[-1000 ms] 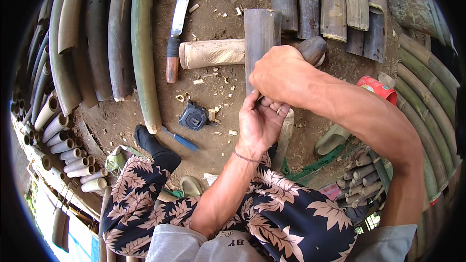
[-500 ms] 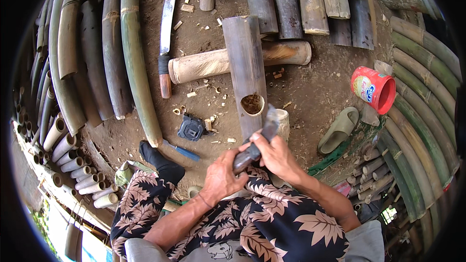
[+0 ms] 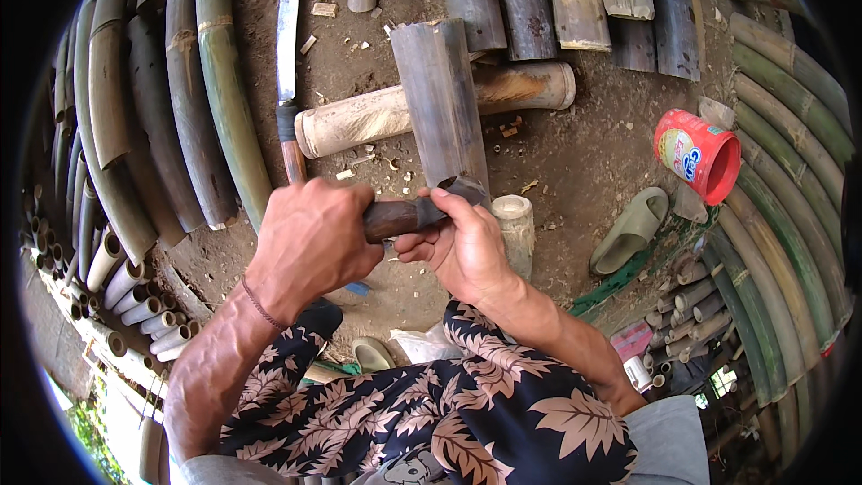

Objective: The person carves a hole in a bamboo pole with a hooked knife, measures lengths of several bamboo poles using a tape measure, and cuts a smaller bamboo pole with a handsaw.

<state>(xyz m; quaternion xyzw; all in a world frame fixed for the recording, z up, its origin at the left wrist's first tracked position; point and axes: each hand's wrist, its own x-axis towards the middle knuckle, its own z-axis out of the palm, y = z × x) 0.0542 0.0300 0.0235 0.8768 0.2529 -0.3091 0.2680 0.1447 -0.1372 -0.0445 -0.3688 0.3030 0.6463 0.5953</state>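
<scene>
The left hand (image 3: 310,242) has its fingers curled tight around the dark wooden handle (image 3: 395,217) of a tool. The right hand (image 3: 467,247) pinches the same tool nearer its head, fingers (image 3: 422,247) narrowly closed, thumb on top. The tool's head meets the near end of a split bamboo piece (image 3: 440,103), which lies across a pale bamboo log (image 3: 359,121) on the dirt ground (image 3: 584,153). A long knife (image 3: 287,63) rests just left of the log.
</scene>
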